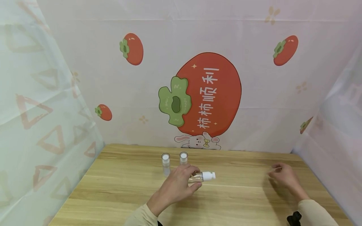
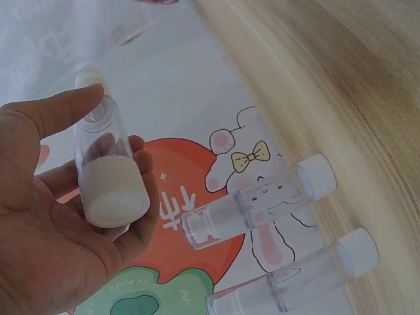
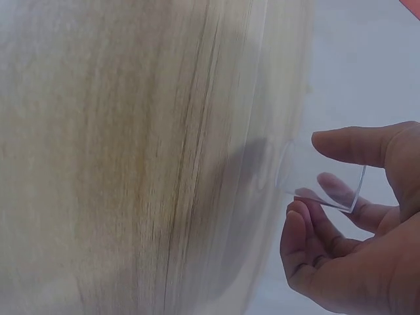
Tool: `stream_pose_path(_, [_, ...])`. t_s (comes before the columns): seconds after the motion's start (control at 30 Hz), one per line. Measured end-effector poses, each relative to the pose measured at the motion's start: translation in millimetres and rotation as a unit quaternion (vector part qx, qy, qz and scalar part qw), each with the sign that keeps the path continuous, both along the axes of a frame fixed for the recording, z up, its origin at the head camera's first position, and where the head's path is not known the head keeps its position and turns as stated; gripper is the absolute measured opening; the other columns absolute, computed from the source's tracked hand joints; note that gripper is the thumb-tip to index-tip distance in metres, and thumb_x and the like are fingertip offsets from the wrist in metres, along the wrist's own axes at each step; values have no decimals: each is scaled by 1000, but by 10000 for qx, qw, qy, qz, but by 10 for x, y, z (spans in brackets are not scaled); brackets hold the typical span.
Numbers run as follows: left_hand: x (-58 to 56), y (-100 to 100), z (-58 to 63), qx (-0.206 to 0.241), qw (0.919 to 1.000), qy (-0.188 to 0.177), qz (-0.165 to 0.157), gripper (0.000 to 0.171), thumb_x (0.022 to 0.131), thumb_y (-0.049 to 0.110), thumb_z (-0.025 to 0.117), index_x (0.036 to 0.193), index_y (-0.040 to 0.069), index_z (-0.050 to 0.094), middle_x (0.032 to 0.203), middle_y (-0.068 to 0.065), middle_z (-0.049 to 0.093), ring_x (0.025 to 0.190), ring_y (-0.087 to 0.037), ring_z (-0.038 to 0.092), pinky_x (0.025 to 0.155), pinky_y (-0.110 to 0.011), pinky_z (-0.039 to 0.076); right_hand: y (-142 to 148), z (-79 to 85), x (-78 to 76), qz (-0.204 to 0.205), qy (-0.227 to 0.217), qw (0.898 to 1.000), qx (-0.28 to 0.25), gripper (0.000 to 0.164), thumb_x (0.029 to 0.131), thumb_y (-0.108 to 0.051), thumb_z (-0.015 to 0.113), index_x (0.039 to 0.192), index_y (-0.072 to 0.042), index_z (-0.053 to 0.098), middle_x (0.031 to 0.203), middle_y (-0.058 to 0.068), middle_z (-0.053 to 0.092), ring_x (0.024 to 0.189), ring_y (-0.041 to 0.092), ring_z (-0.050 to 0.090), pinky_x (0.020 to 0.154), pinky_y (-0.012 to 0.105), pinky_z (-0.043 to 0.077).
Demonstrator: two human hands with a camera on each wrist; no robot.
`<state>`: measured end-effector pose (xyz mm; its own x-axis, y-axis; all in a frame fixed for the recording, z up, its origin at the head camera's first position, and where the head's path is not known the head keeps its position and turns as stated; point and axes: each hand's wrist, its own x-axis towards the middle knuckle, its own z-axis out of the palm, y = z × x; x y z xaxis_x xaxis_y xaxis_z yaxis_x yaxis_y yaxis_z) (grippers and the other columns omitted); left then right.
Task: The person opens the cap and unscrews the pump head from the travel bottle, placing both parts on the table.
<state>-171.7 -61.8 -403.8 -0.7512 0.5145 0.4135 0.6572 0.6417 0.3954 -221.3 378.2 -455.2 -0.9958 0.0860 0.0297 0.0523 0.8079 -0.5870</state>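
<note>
My left hand (image 1: 178,185) grips a transparent pump bottle (image 1: 208,176) that lies on its side in the air above the table, its white pump end pointing right. In the left wrist view, the bottle's white base (image 2: 117,193) faces the camera, with the thumb near the pump and fingers behind. Off to the right, my right hand (image 1: 286,178) pinches a transparent plastic cap (image 3: 321,176) between thumb and fingers, just above the tabletop. Two similar capped bottles, the left bottle (image 1: 166,166) and the right bottle (image 1: 183,158), stand upright behind my left hand, which partly hides the right one.
The wooden table (image 1: 234,201) ends at a white backdrop (image 1: 254,94) printed with red persimmons and a rabbit. White cloth walls (image 1: 36,125) rise at both sides. A small black object (image 1: 294,218) is at my right sleeve.
</note>
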Motion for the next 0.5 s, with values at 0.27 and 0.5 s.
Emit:
stream_pose_path(0.27, [10,3,13,-28,10000,-84,19,29,85,27,83,107,12,72,99,3,71,90,-12,65,74,-25,52,30,-14,-16,-7,-154,9999,40,48,88,-14,71,120,18,55,107,36,64,95,48,63,77,53,52])
stream_pose_path(0.5, [6,4,10,-72,10000,-42,30,29,85,27,84,107,12,72,99,3,71,89,-11,64,74,-25,52,50,-46,-23,35,-211,9997,78,48,89,-14,71,119,18,54,107,37,63,96,51,62,79,57,51])
